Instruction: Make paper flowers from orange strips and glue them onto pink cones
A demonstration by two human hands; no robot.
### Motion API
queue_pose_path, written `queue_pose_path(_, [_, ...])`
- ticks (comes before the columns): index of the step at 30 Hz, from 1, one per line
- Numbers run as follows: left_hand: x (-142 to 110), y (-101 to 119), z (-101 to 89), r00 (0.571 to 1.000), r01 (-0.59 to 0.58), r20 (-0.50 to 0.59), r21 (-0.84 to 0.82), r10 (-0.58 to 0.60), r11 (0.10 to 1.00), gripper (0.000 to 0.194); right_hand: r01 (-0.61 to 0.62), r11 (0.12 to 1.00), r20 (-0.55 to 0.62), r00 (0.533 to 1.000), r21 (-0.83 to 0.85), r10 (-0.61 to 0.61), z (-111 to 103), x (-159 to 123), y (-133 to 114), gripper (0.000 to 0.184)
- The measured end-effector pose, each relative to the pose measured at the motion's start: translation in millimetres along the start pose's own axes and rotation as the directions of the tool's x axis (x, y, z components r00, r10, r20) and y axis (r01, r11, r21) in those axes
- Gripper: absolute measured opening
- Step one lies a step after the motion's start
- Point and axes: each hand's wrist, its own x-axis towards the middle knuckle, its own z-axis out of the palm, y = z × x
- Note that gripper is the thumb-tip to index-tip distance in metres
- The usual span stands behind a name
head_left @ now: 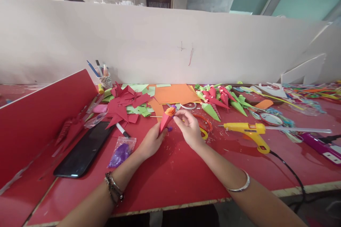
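Observation:
A red paper cone (164, 122) with a ruffled orange top (169, 111) is upright and slightly tilted in my left hand (151, 141), whose fingers wrap round its lower part. My right hand (190, 127) is pinched at the right side of the cone's rim. A tiny purple piece (174, 116) shows at its fingertips, touching or very near the cone. Small purple bits (169, 128) lie just behind the hands. To the left of my left wrist is a clear bag of purple clay-like material (119, 155).
Red paper cut-outs (125, 104) and orange sheets (176, 94) lie behind my hands. Several red and green cones (213, 99) are piled back right. A yellow glue gun (247, 131) with its cord lies right. A black phone (85, 150) and pen cup (106, 81) are left.

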Motion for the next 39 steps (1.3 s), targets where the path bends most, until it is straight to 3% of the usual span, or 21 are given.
queue_pose_path(14, [-1.8, 6.6, -2.6, 0.984, 0.046, 0.176, -0.222, -0.006, 0.974, 0.021, -0.001, 0.994, 0.094, 0.996, 0.112, -0.009, -1.3, 1.8, 0.9, 0.016])
queue_pose_path(23, [-3.3, 3.7, -1.4, 0.983, 0.032, 0.184, -0.179, 0.002, 0.983, 0.019, -0.007, 0.994, 0.078, 0.997, 0.108, -0.002, 0.9, 0.4, -2.5, 0.011])
queue_pose_path(30, [-3.4, 7.8, -3.4, 0.973, 0.097, 0.230, -0.264, -0.035, 0.960, 0.021, -0.027, 0.981, 0.073, 0.997, 0.190, 0.013, 1.5, 0.3, 0.0, 0.022])
queue_pose_path(35, [-1.7, 8.3, -4.7, 0.967, 0.101, 0.254, -0.292, -0.025, 0.951, 0.025, -0.161, 0.977, 0.274, 0.955, 0.140, 0.118, 0.8, -2.0, 2.0, 0.031])
queue_pose_path(39, [0.4, 6.4, -3.9, 0.973, 0.110, 0.229, -0.326, -0.034, 0.939, 0.026, -0.152, 0.982, 0.293, 0.949, 0.110, 0.114, 1.0, -1.8, 4.5, 0.030])
